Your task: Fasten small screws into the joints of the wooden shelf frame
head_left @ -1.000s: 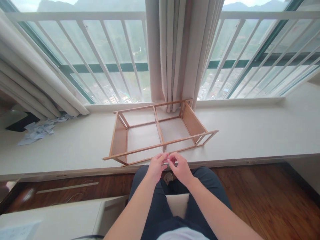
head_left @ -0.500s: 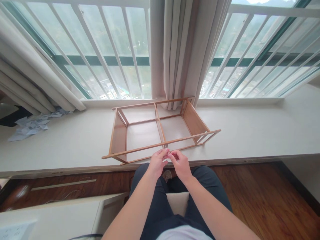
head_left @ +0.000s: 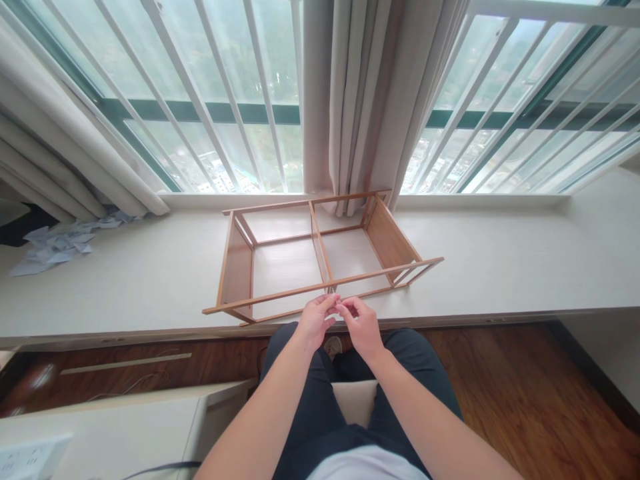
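A: While the person sits facing the window, where are the hands?

B: Head view, only one. Left hand [head_left: 314,321] and right hand [head_left: 363,327] meet fingertip to fingertip just at the near edge of the white window ledge [head_left: 500,267], above the lap in dark trousers [head_left: 400,380].

A: Holding anything?

B: Both pinch a tiny pale piece [head_left: 336,309] between thumbs and forefingers. Too small to say what it is. Other fingers curled in.

A: And the wooden thing?

B: Bamboo shelf frame [head_left: 320,257] lies on its side on the ledge, right in front of the hands. Solid end panels left and right, thin rails, a middle divider. The near front rail runs just above the fingertips; I can't tell if they touch it.

A: Rest of scene?

B: Beige curtain [head_left: 360,100] hangs behind the frame's far side, white window bars [head_left: 200,87] either side. Crumpled paper scraps [head_left: 55,240] far left on the ledge, well apart from the frame. Dark wood floor [head_left: 525,400] below, a white tabletop [head_left: 100,433] at bottom left.
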Demonstrator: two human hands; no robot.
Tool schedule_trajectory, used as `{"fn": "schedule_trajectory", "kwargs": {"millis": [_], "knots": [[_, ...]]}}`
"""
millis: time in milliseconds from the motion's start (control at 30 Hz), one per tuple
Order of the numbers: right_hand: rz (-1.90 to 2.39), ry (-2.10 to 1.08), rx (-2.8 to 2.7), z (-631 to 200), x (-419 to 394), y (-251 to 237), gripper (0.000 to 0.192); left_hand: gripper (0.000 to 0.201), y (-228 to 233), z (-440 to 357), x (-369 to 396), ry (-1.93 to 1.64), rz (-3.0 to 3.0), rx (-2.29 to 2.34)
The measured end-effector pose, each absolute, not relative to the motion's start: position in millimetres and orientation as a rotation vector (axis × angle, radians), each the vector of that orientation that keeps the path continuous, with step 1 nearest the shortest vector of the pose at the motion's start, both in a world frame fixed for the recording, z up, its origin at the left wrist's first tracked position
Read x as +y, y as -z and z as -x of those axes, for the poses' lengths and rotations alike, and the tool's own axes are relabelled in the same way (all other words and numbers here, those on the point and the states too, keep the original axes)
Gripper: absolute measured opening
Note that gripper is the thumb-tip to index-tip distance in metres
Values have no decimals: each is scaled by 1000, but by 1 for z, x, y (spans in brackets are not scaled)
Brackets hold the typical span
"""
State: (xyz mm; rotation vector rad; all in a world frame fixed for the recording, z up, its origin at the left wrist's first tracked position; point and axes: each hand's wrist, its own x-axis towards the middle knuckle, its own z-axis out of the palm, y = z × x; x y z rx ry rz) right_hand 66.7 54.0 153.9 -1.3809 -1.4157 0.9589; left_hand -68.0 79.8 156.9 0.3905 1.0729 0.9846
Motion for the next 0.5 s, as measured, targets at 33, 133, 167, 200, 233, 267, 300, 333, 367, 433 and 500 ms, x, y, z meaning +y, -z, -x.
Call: {"fn": "schedule_trajectory", "kwargs": {"millis": [33, 133, 167, 200, 233, 267, 300, 333, 367, 433, 500], "knots": [[1382, -956, -1418, -67, 54, -154, 23, 40, -157, 68, 80, -984, -393, 1077], [1382, -930, -1440, -67, 55, -155, 23, 41, -158, 69, 81, -982, -399, 1077], [1381, -915, -1451, -67, 55, -155, 23, 41, -158, 69, 81, -983, -400, 1077], [1381, -898, -1463, -67, 55, -155, 23, 41, -158, 69, 81, -983, -399, 1077], [1382, -882, -1476, -67, 55, -155, 23, 42, -158, 69, 82, -982, -398, 1078], [1386, -864, -1489, -67, 55, -155, 23, 42, -158, 69, 82, -981, -395, 1081], [1392, -847, -1502, -67, 55, -154, 23, 43, -158, 69, 82, -979, -391, 1083], [1399, -828, -1515, -66, 55, -154, 23, 43, -158, 69, 82, -978, -388, 1085], [1406, -808, -1527, -66, 55, -154, 23, 44, -158, 69, 82, -976, -385, 1084], [1417, -766, -1548, -65, 55, -153, 23, 45, -158, 69, 83, -976, -385, 1080], [1427, -733, -1563, -64, 55, -153, 23, 46, -158, 69, 83, -976, -389, 1079]]}}
